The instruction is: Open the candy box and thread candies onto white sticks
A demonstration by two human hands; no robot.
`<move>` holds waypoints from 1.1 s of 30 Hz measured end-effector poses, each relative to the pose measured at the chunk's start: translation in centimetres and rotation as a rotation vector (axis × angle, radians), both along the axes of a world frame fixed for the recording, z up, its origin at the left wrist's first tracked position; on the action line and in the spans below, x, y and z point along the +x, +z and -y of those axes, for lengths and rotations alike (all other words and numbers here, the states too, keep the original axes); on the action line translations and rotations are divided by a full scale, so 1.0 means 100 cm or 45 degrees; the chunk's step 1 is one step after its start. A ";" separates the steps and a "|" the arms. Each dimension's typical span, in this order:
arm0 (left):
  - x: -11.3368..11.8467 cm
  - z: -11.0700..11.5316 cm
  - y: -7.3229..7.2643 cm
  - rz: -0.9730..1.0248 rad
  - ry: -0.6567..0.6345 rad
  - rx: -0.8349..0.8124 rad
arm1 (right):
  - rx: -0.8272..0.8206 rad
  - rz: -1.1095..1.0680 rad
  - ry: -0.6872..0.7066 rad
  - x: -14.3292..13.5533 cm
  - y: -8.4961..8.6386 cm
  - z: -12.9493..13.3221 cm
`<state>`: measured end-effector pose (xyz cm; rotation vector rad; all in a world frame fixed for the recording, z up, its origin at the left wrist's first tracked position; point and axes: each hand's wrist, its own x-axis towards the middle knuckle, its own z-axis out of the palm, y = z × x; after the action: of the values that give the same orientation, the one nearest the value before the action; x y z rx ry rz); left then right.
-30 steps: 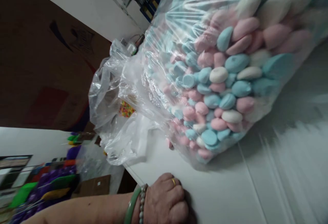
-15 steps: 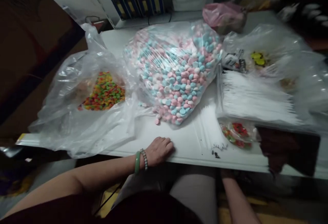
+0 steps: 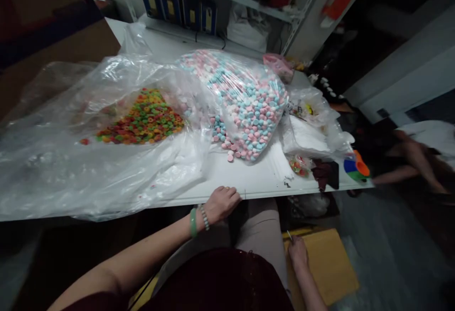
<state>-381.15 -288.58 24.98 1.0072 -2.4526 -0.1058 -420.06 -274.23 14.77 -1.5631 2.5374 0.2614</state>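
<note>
Fingers of the right hand [image 3: 298,251] are narrow around a thin stick [image 3: 289,236], lower than the table [image 3: 231,176] and over a yellow board [image 3: 330,266]. For so thin a thing, I judge a light pinch is enough, kept away from the table's edge. This forearm points forward. The left hand [image 3: 222,204] rests at the table's near edge, palm down, fingers curled closed; whether something is beneath, I cannot tell. Farther across the table, the candy bag [image 3: 254,107] lies full, beside the ring bag [image 3: 177,169].
</note>
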 end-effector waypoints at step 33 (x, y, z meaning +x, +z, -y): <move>0.126 -0.106 -0.014 0.219 0.439 -0.219 | -0.125 -0.121 0.081 0.130 0.148 0.281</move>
<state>-368.59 -277.99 23.55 1.3889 -2.3452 0.3122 -407.04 -302.31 29.57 -1.7085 2.6115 0.2272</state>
